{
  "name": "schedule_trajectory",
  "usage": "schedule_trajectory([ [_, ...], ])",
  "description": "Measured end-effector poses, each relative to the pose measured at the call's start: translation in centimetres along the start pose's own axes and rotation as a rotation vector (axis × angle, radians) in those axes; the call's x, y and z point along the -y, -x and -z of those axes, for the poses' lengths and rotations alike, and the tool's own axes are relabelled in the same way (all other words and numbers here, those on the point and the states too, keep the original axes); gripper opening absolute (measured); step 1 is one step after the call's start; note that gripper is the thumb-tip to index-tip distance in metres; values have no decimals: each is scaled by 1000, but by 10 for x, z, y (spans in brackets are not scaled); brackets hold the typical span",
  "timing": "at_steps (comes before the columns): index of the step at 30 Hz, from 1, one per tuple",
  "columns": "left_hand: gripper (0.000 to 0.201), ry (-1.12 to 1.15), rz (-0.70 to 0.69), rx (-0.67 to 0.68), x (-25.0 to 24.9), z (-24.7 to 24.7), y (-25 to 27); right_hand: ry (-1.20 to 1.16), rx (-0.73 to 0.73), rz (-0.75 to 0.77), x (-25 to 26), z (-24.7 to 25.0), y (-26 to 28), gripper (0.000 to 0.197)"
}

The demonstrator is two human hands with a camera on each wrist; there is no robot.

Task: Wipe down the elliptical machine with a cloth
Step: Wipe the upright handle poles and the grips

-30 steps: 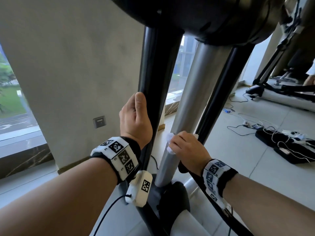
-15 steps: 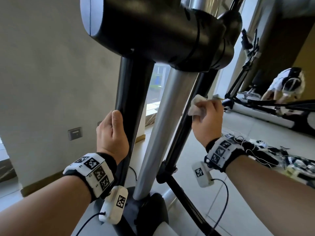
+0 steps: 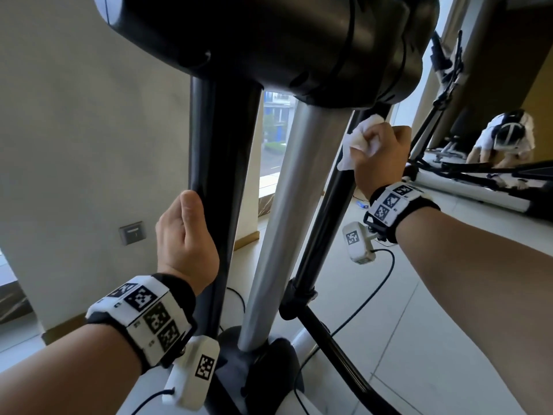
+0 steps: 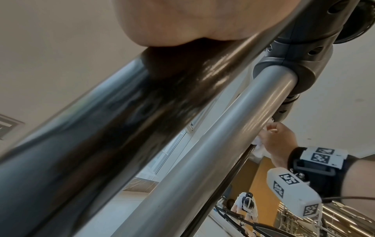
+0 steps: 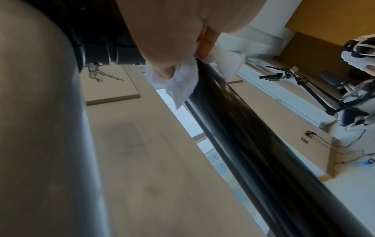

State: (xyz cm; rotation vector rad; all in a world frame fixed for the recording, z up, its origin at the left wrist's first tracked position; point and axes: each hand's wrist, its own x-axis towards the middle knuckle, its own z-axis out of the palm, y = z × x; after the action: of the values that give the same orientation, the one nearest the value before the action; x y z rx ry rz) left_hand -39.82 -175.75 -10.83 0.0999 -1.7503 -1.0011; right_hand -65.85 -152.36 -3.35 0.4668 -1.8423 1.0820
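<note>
**Cloth at the top of the right-hand bar, left hand bracing the frame**

Three tubes run down from the dark housing (image 3: 269, 40) of the elliptical machine (image 3: 314, 64): a thick black bar (image 3: 221, 163) on the left, a silver post (image 3: 287, 211) in the middle, and a thinner black bar (image 3: 326, 226) on the right. There is one cloth (image 3: 354, 142), small, white and crumpled, and two hands are in view, each with a tagged wristband.

The right hand (image 3: 380, 154) is clenched around the cloth, fingers curled over it and the thinner black bar, just below the housing; a loose corner of the cloth hangs down along the bar (the right wrist view shows it draped against the glossy tube). The forearm rises from the lower right, wrist cocked upward.

The left hand (image 3: 185, 235) is wrapped around the thick black bar at mid-height, thumb lying up along its near face; the fingers pass behind the tube, so how tightly they close is probably firm but not fully visible. Its forearm comes in from the lower left.
</note>
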Motion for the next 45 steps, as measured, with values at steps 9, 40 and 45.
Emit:
schedule_trajectory([
  [9, 77, -11, -29, -35, 0, -1, -1, 35, 87, -157, -18, -22, 73, 19],
  [40, 59, -3, -19, -98, 5, -5, -2, -421, 318, -588, -72, -41, 137, 21],
  [45, 58, 97, -53, -76, 13, -6, -6, -411, 433, -621, -98, -55, 194, 15],
])
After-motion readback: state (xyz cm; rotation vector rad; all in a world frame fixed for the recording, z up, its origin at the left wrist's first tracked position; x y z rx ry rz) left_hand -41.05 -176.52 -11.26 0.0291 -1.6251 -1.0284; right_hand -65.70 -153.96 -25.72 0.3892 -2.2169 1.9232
